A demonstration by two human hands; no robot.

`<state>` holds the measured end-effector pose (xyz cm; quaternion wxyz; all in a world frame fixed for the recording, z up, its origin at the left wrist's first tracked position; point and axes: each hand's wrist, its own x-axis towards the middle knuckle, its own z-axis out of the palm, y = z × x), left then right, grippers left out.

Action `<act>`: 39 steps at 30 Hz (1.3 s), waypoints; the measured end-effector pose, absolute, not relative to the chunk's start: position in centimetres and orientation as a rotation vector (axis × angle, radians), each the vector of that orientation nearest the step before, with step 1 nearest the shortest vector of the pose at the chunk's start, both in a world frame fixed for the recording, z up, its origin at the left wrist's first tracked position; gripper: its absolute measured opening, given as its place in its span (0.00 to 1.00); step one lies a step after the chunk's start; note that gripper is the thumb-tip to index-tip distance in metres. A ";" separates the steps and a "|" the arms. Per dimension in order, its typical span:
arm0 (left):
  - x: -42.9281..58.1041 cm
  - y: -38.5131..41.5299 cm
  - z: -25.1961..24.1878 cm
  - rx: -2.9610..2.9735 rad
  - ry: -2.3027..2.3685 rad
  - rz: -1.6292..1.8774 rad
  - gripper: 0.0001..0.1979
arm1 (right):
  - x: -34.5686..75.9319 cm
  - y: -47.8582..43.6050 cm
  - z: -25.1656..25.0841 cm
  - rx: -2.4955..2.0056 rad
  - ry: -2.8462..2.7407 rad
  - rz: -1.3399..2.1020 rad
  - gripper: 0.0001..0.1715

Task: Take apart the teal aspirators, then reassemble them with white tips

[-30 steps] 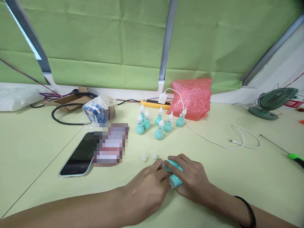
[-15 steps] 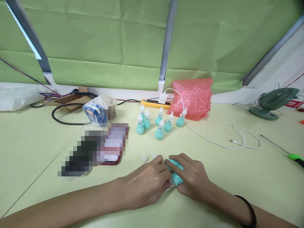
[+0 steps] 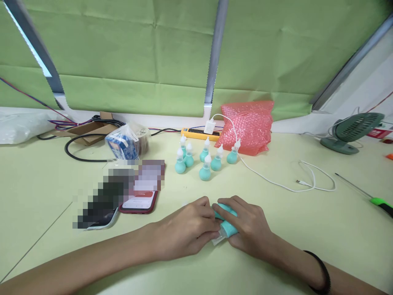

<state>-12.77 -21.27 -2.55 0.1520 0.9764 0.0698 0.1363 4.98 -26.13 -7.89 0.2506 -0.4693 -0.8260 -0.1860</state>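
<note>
Near the front middle of the table my two hands meet over teal pieces. My right hand (image 3: pixel 250 227) is curled over a smooth teal piece (image 3: pixel 229 228) with a clear plastic end, and more teal shows between its fingers. My left hand (image 3: pixel 193 227) is closed, its bent fingers against the clear plastic part (image 3: pixel 218 238); the fingertips are partly hidden, so what they pinch is unclear. Behind the hands stand several small squeeze-bulb nasal aspirators (image 3: pixel 205 173), upright, with teal bulbs, clear necks and white tips.
Two phones (image 3: pixel 139 203) lie at left, partly pixelated. Beyond them are a plastic-wrapped blue pack (image 3: pixel 124 143) and cables. At the back are a yellow power strip (image 3: pixel 193 134) and pink bubble wrap (image 3: pixel 248 129). To the right lie a white cable (image 3: pixel 307 188), a screwdriver (image 3: pixel 376 200) and a green fan (image 3: pixel 353 129).
Two small white round pieces beside my left hand no longer show clearly; only a faint pale smear appears there. My left fingers have shifted slightly, and more of the clear plastic end shows.
</note>
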 end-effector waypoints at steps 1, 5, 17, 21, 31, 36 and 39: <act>-12.8 -21.3 -2.6 2.854 0.177 0.398 0.09 | 4.9 -26.1 -7.9 -1.286 -2.246 -0.505 0.23; -12.7 -21.1 -2.3 2.929 0.112 0.348 0.09 | 4.9 -26.2 -7.9 -1.268 -2.267 -0.532 0.24; -13.1 -22.2 -2.1 3.410 -0.169 0.129 0.04 | 4.6 -26.6 -9.0 -1.157 -2.418 -0.534 0.25; -13.2 -22.4 -2.1 3.391 -0.157 0.150 0.03 | 4.5 -26.8 -9.1 -1.157 -2.405 -0.516 0.24; -13.3 -21.3 -2.1 3.323 -0.072 0.305 0.09 | 4.3 -26.7 -8.3 -1.302 -2.332 -0.268 0.29; -13.5 -21.2 -2.0 3.325 -0.006 0.424 0.09 | 4.4 -26.6 -8.5 -1.310 -2.271 -0.224 0.27; -13.5 -21.3 -2.1 3.373 -0.045 0.477 0.08 | 4.4 -26.6 -8.6 -1.322 -2.250 -0.196 0.26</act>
